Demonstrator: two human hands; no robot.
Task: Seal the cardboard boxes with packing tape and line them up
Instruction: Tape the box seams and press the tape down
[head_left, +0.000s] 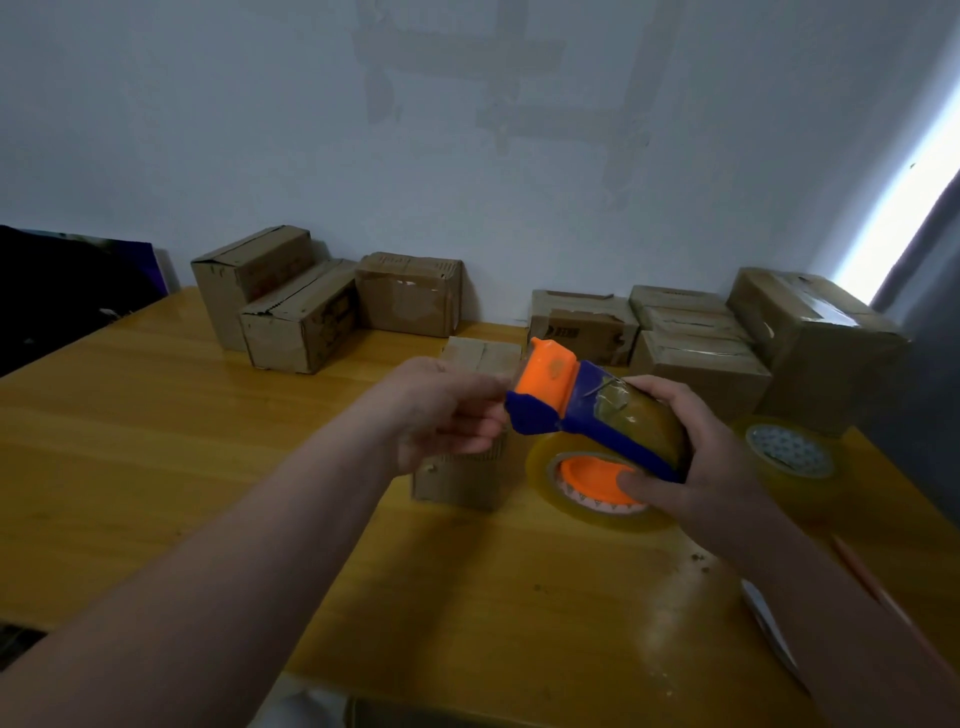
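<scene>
Fingers (670, 395) of right hand (696, 452): curled over the top of the tape dispenser (545, 400), thumb pressed on its orange hub; firm grasp, held above the table (156, 441).

Left hand (441, 410): fingers curled, tips touching the blue and orange head of the dispenser. Whether they pinch a tape end cannot be told.

Tape roll (540, 467): yellowish clear, mounted in the dispenser, tilted towards the camera.

Small cardboard box (457, 478): stands on the table directly below both hands, partly hidden by them; top flaps closed with the seam visible.

Left box group (301, 322): three cardboard boxes at the far edge against the wall (467, 156), touching one another, one set in front of the other two.

Right box group (696, 358): several boxes packed closely, far right of the table; the large box (821, 353) at the end carries shiny tape on top.

Spare tape roll (789, 457): lies flat just beside the right hand, in front of the large box.

Orange pencil (872, 587) and pale slim object (769, 629): near the right forearm, on the table.
</scene>
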